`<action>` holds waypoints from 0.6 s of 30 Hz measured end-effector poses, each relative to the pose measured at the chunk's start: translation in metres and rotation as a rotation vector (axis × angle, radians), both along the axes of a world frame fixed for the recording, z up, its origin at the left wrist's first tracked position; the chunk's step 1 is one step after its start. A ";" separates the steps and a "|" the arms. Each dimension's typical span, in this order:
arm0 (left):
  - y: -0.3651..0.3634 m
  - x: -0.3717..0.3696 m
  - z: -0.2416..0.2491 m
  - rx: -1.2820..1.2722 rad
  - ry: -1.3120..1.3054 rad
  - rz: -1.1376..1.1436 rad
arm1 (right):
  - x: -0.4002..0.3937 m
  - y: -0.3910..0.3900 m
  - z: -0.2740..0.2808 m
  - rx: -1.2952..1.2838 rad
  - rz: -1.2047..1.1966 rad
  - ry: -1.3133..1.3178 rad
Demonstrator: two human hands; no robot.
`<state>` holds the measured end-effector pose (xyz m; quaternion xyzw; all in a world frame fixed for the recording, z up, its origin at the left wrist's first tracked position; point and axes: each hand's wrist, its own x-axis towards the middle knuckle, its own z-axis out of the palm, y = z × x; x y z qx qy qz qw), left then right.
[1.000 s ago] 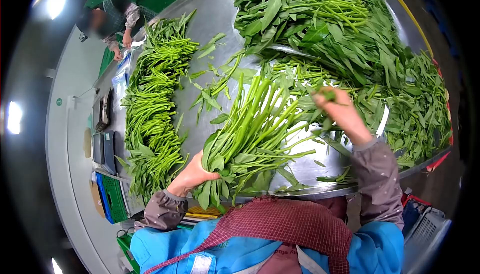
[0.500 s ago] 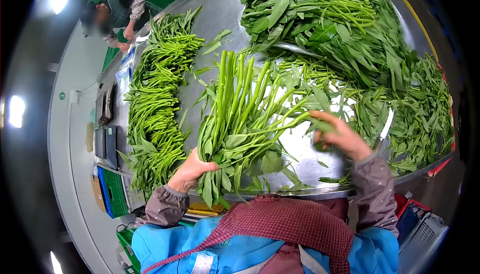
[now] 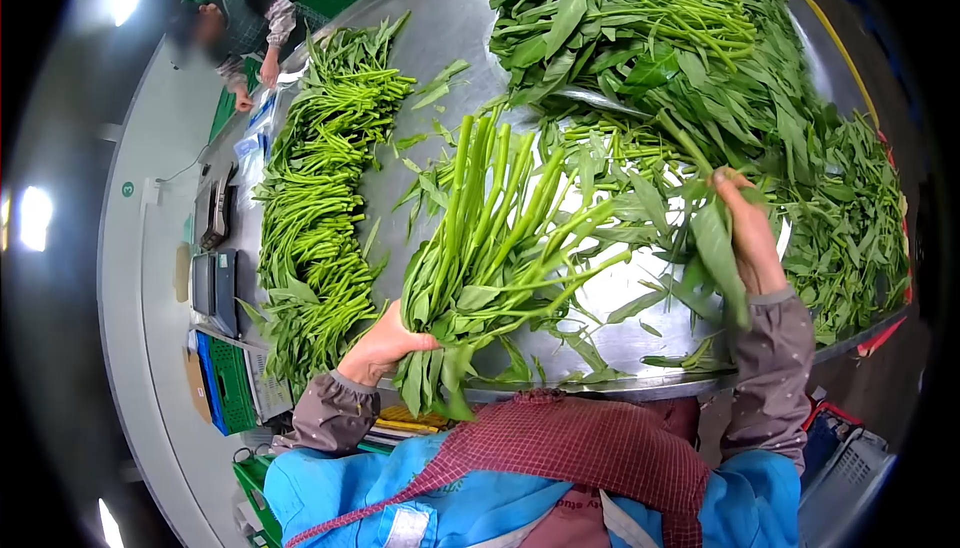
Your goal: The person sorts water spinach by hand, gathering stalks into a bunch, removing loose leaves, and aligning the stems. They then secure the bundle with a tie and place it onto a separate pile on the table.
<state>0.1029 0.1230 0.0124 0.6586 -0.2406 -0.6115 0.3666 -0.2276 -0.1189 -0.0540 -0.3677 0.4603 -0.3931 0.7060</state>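
My left hand (image 3: 385, 341) is wrapped round the leafy lower part of a bunch of water spinach (image 3: 480, 213), its pale cut stems fanning up and to the right. My right hand (image 3: 747, 223) pinches a loose water spinach stalk (image 3: 715, 223), whose long leaves hang down beside the fingers; motion smears them a little. Just behind the right hand shows a bit of a knife's bright blade (image 3: 783, 237), the rest hidden. Loose leaves and stem pieces (image 3: 640, 303) lie on the metal table (image 3: 610, 346) between my hands.
A long row of water spinach bunches (image 3: 320, 198) lies to the left. At the back right rises a big heap (image 3: 640, 18), with trimmed leaves (image 3: 840, 238) along the right edge. Left of the table stand a scale-like device (image 3: 215, 280) and green crates (image 3: 232, 388). A co-worker's hands (image 3: 268, 68) are at far left.
My right hand has moved right and up, away from the bunch, and now carries a leafy stalk. The left hand keeps its grip, the bunch barely shifted.
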 end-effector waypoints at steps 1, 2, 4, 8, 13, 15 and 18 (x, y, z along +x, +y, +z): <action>0.002 0.002 -0.003 -0.043 0.008 -0.007 | -0.007 -0.006 -0.003 -0.334 0.233 0.255; 0.002 0.004 -0.006 -0.041 0.007 -0.008 | -0.011 -0.008 -0.005 -0.665 0.464 0.508; -0.001 0.006 -0.011 -0.021 -0.117 -0.075 | -0.010 0.002 0.015 -0.872 0.413 1.004; -0.005 0.005 -0.010 -0.077 -0.117 -0.143 | 0.037 0.021 0.044 -1.217 0.243 0.804; -0.015 -0.008 0.000 -0.063 -0.169 -0.260 | 0.104 0.060 0.021 -1.478 0.648 0.846; -0.014 -0.014 0.005 -0.020 -0.098 -0.226 | 0.108 0.067 0.016 -1.442 0.738 0.680; -0.001 -0.005 -0.004 -0.031 0.041 -0.183 | 0.078 0.032 0.025 -0.295 0.443 0.053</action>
